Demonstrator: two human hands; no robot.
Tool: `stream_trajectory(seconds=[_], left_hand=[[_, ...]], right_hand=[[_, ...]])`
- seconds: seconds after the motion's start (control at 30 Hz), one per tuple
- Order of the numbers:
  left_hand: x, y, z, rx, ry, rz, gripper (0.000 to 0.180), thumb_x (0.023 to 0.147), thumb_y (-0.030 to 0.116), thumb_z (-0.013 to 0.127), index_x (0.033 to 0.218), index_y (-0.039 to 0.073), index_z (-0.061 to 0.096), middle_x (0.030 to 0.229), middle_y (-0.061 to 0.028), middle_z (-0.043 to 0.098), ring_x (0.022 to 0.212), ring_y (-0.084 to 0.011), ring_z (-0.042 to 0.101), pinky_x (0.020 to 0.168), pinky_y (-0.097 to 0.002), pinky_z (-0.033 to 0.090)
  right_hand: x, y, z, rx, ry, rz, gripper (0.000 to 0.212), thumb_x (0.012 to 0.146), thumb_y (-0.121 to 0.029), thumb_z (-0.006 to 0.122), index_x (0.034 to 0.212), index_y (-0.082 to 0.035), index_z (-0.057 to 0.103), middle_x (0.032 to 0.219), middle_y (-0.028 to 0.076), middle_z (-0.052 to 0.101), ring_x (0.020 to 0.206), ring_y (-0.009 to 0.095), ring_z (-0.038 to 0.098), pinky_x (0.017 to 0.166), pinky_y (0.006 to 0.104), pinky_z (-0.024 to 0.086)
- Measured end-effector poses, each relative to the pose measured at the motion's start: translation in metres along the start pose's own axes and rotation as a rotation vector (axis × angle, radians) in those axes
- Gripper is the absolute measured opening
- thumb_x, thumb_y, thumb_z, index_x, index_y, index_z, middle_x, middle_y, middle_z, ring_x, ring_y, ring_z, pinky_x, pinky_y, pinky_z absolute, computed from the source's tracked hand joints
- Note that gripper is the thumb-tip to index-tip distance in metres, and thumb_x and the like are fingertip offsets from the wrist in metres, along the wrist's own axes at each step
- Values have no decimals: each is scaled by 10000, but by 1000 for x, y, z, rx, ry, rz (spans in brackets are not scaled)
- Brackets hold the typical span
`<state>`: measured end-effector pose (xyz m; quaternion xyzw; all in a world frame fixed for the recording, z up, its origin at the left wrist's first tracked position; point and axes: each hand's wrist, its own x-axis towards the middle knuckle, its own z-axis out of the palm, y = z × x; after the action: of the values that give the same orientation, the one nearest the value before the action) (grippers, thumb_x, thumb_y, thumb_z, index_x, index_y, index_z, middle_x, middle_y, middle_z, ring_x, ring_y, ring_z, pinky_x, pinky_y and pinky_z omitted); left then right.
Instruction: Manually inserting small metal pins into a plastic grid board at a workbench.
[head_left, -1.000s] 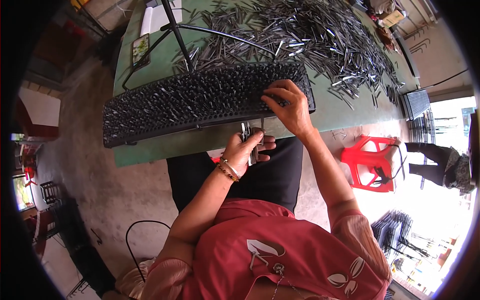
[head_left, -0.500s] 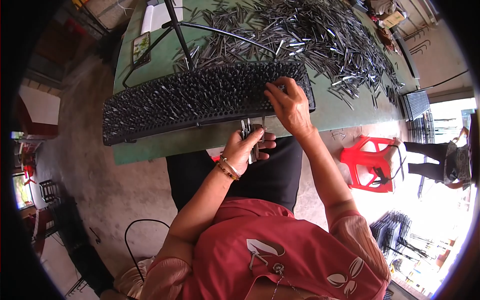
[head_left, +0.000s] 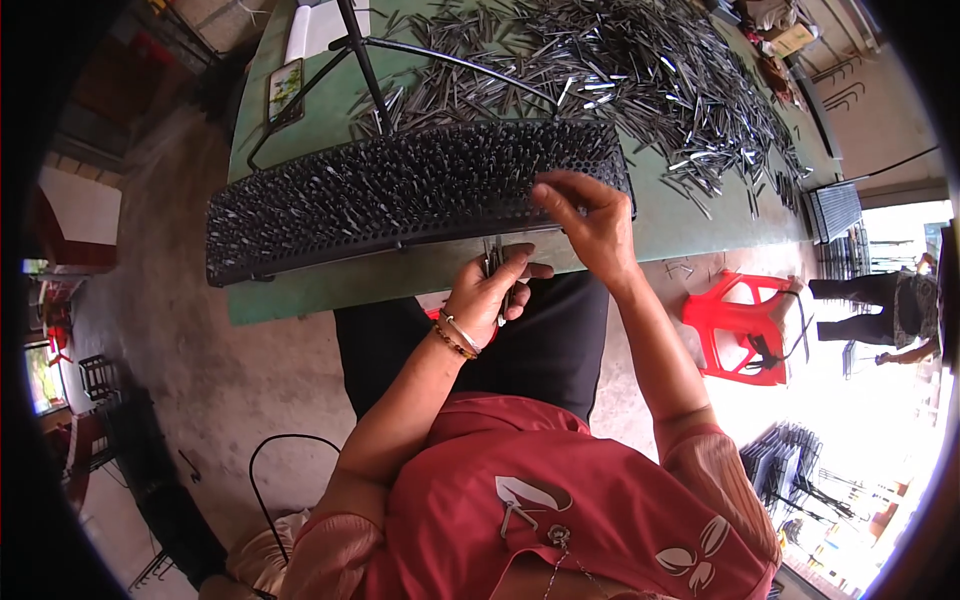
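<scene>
My left hand is closed around a small bunch of thin metal strips, just below the near edge of a long black perforated rack. Many dark metal strips stand upright in the rack's holes, packed close over most of its length. Over the right end of the rack, my right hand is in a pinch, thumb against forefinger. Whatever is between those fingertips is too small to make out. The hand hides some of the holes beneath it.
A large heap of loose metal strips covers the far side of the green table. A black metal frame rises behind the rack. To the right stand a red plastic stool and a person in dark trousers.
My right hand has shifted slightly right and down over the rack, its fingers drawn in. The left fingers have curled closer about the strips. At the right, the person has moved slightly.
</scene>
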<state>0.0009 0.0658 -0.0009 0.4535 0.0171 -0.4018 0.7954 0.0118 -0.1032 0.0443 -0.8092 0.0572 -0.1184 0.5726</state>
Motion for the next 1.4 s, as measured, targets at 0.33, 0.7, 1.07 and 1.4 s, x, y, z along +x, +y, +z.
stream_trajectory(seconds=[0.33, 0.7, 1.07, 1.4], left_hand=[[2, 0, -13, -193, -167, -58, 263, 919, 122, 499, 1164, 30, 528, 1027, -158, 647, 725, -104, 579, 579, -235, 475], [-5, 10, -11, -163, -191, 16, 297, 931, 138, 515, 1209, 39, 487, 1132, -170, 608, 899, -194, 640, 722, -317, 544], [2, -1, -4, -160, -72, -24, 262, 941, 142, 507, 1155, -5, 540, 1020, -142, 652, 825, -156, 643, 694, -275, 531], [5, -3, -11, -268, -36, -122, 264, 912, 104, 513, 1158, 13, 536, 1008, -134, 642, 846, -191, 638, 710, -326, 529]], right_hand=[[17, 28, 25, -313, 92, -506, 202, 750, -36, 705, 951, -37, 690, 857, 89, 644, 779, 249, 630, 674, 316, 508], [0, -1, -5, -274, -266, -215, 148, 827, -130, 686, 900, -2, 697, 851, 91, 605, 743, 181, 606, 631, 277, 476], [0, -2, -11, 47, -76, 178, 191, 843, -151, 682, 909, 29, 690, 750, 25, 660, 669, 82, 578, 598, 235, 459], [14, 19, 10, -128, 144, -90, 184, 832, -109, 677, 990, -14, 682, 837, 65, 697, 740, 67, 621, 657, 228, 484]])
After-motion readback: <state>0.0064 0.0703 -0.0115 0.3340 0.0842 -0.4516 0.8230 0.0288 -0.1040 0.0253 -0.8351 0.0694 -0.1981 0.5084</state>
